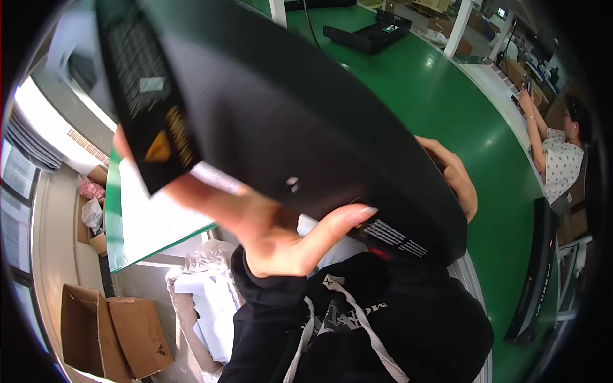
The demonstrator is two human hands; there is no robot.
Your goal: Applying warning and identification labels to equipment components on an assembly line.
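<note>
A large, long black casing [274, 121] fills the middle of the head view, tilted and close, its far end cut off at the top and partly blurred. White printing and a small light spot mark its face. A black strip with an orange triangle [158, 148] covers its left side. My left hand [274, 239] grips the lower edge, thumb on the face, the other fingers stretched along the left side and partly hidden. My right hand [452, 177] wraps over the right edge, its thumb out of sight behind the casing.
Below lies a green-topped table [504, 166]. A black tray-like housing [370, 35] sits at its back and a long black bar [536, 274] at its right. Open cardboard boxes [86, 332] and a carton with white foam [204, 306] stand at lower left. Another person [562, 150] is at right, holding a phone.
</note>
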